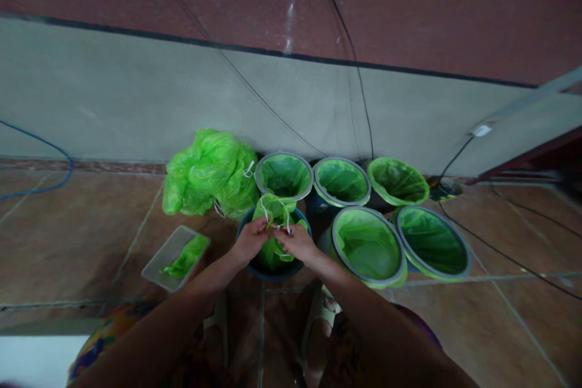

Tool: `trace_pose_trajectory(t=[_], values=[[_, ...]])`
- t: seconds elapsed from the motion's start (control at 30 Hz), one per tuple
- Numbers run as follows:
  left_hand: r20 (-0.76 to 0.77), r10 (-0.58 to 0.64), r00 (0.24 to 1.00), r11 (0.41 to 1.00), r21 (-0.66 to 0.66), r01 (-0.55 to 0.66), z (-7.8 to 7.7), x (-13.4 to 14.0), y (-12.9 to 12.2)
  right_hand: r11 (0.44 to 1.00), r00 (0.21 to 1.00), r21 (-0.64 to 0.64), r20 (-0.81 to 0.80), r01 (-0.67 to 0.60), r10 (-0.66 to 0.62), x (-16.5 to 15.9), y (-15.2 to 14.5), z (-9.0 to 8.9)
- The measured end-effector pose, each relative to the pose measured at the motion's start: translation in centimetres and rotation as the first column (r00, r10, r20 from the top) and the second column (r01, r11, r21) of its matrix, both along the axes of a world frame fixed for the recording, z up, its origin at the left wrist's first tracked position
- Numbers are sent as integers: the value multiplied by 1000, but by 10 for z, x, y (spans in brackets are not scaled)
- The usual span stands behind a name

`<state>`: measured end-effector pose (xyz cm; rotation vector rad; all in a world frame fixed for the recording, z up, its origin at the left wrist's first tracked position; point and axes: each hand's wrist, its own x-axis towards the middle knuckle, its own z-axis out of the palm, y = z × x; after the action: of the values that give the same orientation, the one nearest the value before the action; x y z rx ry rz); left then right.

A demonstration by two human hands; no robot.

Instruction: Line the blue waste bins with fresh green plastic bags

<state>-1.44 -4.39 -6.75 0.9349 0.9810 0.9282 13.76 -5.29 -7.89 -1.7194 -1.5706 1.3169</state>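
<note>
Over a dark blue bin I hold a thin green trash bag with white drawstrings. My left hand pinches the bag's edge and drawstring on the left. Close beside it, my right hand has its fingers closed on the drawstring side too. The fingertips nearly meet, so the exact grip is partly hidden. Below the hands, part of the bag hangs inside the bin. A clear plastic tray on the floor to the left has a folded green bag in it.
Several bins lined with green bags, such as the near lined bin, stand to the right. A heap of filled green bags leans by the wall. A black cable and a blue hose lie on the tiled floor.
</note>
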Motion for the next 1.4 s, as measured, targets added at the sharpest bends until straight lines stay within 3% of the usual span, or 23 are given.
trace_pose_trajectory(t=[0.1, 0.2, 0.3, 0.37, 0.43, 0.5, 0.63, 0.73, 0.8, 0.93, 1.0, 1.07, 1.17, 1.27, 1.4], values=[[-98, -11, 995, 997, 72, 18, -8, 2, 0, 991, 997, -119, -39, 64, -69, -2, 1, 2], [-230, -54, 972, 986, 144, 89, -10, 0, 0, 980, 988, -144, -45, 138, -146, -6, 2, 9], [-457, 2, 889, 988, 137, 68, -4, -10, 5, 978, 944, -104, -262, 178, -200, -2, 6, 36], [-559, 95, 824, 993, 114, -37, 3, -19, 11, 991, 858, 21, -503, 129, -101, 7, 10, 64], [-571, 186, 800, 982, 131, -135, 12, -24, 16, 987, 796, 136, -605, 81, 18, 19, 15, 89], [-511, 227, 829, 968, 213, -135, 21, -22, 17, 982, 753, 161, -658, 101, 30, 27, 19, 104], [-413, 75, 908, 921, 378, 95, 36, -5, 6, 985, 734, 137, -679, 109, 13, 25, 22, 103], [-418, -63, 906, 910, 348, 224, 37, 8, 0, 986, 759, 158, -647, 45, 69, 19, 22, 96], [-408, -62, 911, 933, 300, 198, 33, 11, 1, 980, 810, 197, -581, 41, 83, 22, 22, 94], [-309, 179, 934, 976, 173, -129, 20, 6, 13, 919, 986, 391, -165, 46, 20, 42, 24, 95], [-250, 262, 932, 965, 81, -250, 14, 2, 19, 879, 998, 476, 64, -21, -11, 51, 24, 97], [-231, 278, 932, 959, 16, -282, 12, 0, 23, 852, 991, 515, 133, -89, 24, 54, 22, 100], [-278, 204, 939, 978, 24, -205, 14, 2, 25, 830, 987, 541, 0, -135, 160, 49, 17, 108], [-359, 37, 933, 993, 120, 7, 20, 7, 22, 816, 941, 551, -151, -174, 303, 38, 11, 120], [-442, -130, 887, 947, 209, 243, 26, 15, 10, 841, 862, 496, -308, -217, 404, 27, 5, 130]])
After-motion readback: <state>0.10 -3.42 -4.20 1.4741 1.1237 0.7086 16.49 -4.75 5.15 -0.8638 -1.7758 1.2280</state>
